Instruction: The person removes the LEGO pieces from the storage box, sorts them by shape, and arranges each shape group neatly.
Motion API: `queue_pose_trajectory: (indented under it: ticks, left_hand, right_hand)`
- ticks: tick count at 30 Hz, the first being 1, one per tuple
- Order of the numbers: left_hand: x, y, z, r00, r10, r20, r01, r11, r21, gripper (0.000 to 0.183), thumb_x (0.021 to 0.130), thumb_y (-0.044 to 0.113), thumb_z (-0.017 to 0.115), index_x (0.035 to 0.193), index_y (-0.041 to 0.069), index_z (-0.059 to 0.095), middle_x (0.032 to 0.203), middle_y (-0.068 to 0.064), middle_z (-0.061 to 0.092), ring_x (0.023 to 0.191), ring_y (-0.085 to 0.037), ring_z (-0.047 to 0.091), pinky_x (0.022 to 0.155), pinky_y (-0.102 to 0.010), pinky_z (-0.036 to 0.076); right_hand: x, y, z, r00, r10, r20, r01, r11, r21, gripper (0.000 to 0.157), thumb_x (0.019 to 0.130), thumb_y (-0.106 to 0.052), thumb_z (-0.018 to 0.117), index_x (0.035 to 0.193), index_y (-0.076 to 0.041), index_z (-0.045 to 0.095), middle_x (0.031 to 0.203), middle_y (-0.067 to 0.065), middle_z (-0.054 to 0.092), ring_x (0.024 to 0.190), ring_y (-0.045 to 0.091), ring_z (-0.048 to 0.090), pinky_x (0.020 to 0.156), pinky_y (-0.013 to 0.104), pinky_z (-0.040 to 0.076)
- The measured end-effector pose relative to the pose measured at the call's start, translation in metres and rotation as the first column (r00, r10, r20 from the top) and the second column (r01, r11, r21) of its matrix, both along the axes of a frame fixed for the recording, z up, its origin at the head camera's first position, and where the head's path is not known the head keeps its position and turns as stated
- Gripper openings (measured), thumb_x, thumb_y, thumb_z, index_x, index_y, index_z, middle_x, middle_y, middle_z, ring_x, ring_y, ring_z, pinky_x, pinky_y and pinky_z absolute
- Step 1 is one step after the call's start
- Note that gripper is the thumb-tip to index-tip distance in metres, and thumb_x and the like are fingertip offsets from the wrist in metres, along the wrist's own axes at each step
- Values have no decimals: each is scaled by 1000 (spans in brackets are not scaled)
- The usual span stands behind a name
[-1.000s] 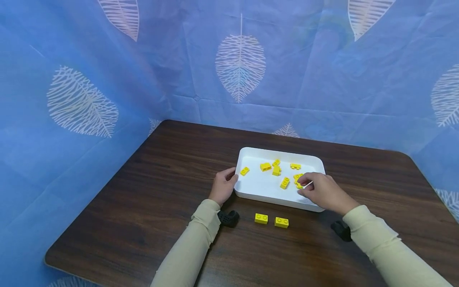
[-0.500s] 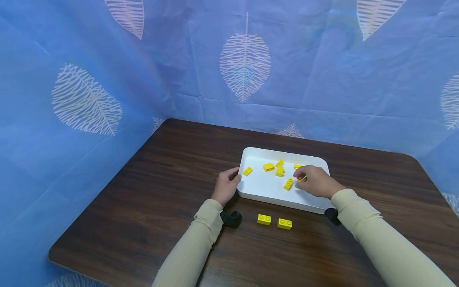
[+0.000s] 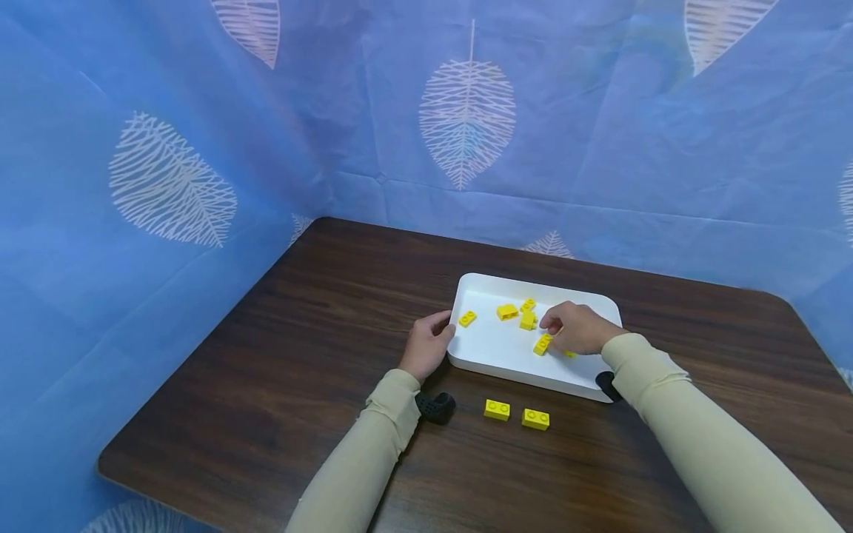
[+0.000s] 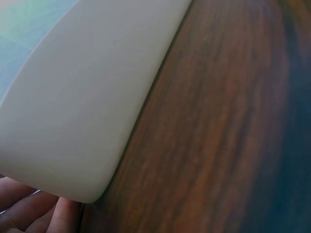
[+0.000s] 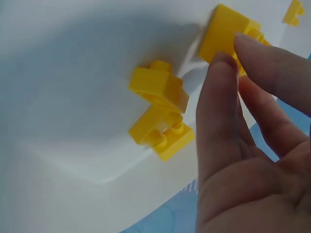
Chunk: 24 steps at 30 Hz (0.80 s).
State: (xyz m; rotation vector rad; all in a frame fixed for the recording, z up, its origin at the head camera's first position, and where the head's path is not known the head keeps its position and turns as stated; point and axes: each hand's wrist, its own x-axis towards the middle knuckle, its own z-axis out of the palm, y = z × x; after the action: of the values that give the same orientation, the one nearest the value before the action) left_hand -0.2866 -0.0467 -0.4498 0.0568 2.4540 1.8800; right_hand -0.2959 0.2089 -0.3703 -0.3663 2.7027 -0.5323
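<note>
My left hand [image 3: 426, 346] holds the left end of a shallow white tray [image 3: 509, 370]; in the left wrist view, its fingers [image 4: 36, 211] lie against the tray's corner. My right hand [image 3: 581, 328] is over the right part of the tray, its fingers bent. In the right wrist view, the tips of its thumb and forefinger overlap a yellow two-stud toy brick [image 5: 221, 31]; I cannot tell whether they pinch it. Two more yellow bricks [image 5: 160, 87] lie close together beside that hand. Farther left in the tray are several more yellow bricks [image 3: 507, 312].
Two yellow bricks [image 3: 496, 410] lie side by side on the dark wooden table [image 3: 293, 355] in front of the tray. Black wrist cameras [image 3: 436, 408] sit under both sleeves. A blue curtain [image 3: 360, 89] with white leaf prints hangs behind the table and along its left side.
My right hand has moved left and down within the tray, its fingers closer together at a brick. The left hand stays at the tray's edge. The whole view has shifted slightly.
</note>
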Motion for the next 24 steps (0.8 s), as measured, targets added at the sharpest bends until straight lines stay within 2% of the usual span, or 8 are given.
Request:
queue_pose_trajectory:
  ticks: [4, 9, 18, 24]
  left_hand:
    - [0, 1, 0, 1000, 0, -3, 0, 1000, -6, 38, 95, 20, 54, 132, 9, 55, 133, -6, 56, 118, -20, 54, 99, -38, 46]
    - [-1, 0, -1, 1000, -2, 4, 2, 1000, -6, 38, 96, 20, 53, 132, 9, 55, 133, -6, 56, 118, -20, 54, 99, -38, 45]
    - [0, 1, -1, 1000, -5, -3, 5, 1000, 1, 38, 96, 18, 53, 132, 8, 55, 131, -7, 57, 117, -20, 54, 98, -38, 46]
    - [1, -1, 0, 1000, -6, -11, 6, 1000, 5, 38, 95, 18, 53, 132, 7, 55, 131, -8, 57, 117, -21, 54, 98, -37, 46]
  right_hand:
    - [-1, -3, -2, 1000, 1, 30, -1, 1000, 13, 33, 79, -3, 69, 111, 2, 63, 92, 8, 59, 85, 24, 49, 75, 34, 46]
    - [-3, -6, -6, 999, 0, 41, -1, 1000, 28, 20, 78, -3, 69, 98, -3, 67, 87, 7, 57, 82, 23, 49, 71, 31, 45]
    - [2, -8, -7, 999, -2, 42, -1, 999, 54, 13, 78, -2, 69, 90, -5, 66, 83, 6, 58, 78, 21, 49, 72, 33, 46]
    - [5, -8, -3, 1000, 10, -7, -9, 996, 84, 10, 79, -4, 70, 88, -5, 67, 83, 5, 60, 76, 21, 50, 73, 36, 47]
